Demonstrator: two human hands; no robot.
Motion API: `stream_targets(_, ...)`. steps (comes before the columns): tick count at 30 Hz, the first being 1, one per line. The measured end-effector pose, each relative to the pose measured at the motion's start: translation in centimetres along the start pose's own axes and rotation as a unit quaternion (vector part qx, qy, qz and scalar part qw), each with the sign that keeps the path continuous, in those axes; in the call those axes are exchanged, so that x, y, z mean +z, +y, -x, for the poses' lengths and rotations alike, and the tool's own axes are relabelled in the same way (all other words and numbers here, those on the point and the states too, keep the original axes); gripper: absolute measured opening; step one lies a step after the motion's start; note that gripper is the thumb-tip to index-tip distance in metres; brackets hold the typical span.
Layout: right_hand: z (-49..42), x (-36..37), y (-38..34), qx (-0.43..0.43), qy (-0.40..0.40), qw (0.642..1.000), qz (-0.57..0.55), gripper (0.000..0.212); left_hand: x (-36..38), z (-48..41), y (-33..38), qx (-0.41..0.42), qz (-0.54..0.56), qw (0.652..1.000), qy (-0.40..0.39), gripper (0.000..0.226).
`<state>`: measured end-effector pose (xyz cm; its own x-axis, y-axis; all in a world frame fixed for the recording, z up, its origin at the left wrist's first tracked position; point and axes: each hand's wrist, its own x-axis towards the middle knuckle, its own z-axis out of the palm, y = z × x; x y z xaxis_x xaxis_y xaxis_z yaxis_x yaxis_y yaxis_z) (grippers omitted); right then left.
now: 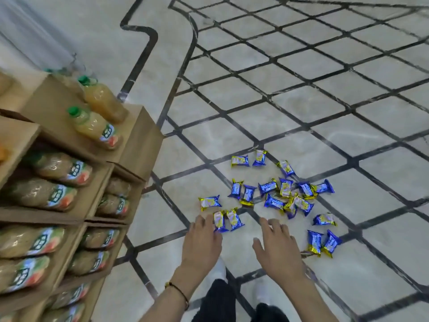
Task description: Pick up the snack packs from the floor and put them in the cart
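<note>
A pale marble floor crossed by dark inlaid lines is filling the head view, with cardboard shelves of juice bottles standing at the left. The blue-and-gold snack packs are lying scattered on it, and no cart is showing. The left hand is reaching just beside the nearest two, fingers straight and close together. The right hand is hovering, fingers loosely spread, holding nothing. By the look of it, collecting is only starting, with every visible pack waiting to be lifted.
</note>
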<state>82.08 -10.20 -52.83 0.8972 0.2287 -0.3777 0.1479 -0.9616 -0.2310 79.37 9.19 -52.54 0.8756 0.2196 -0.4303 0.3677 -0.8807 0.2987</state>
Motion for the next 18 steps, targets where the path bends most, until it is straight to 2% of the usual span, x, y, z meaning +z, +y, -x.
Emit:
stream_targets(8,-12.8,13.9,1.2,-0.004,-0.007,1.000,-0.016,0.053,11.8,-12.5,-7.4,-0.034,0.010,0.999,-0.018,0.037)
stream_targets(14,-21.3,29.7,4.6,-0.036,-0.045,0.998,-0.002,0.057,27.7,-21.0,-12.8,-0.050,0.015,0.997,-0.060,0.029)
stream_targets(18,-26.3,40.3,8.0,-0.030,-0.067,0.995,-0.063,0.051,38.6,-25.8,-15.2,-0.053,0.011,0.997,-0.051,0.035)
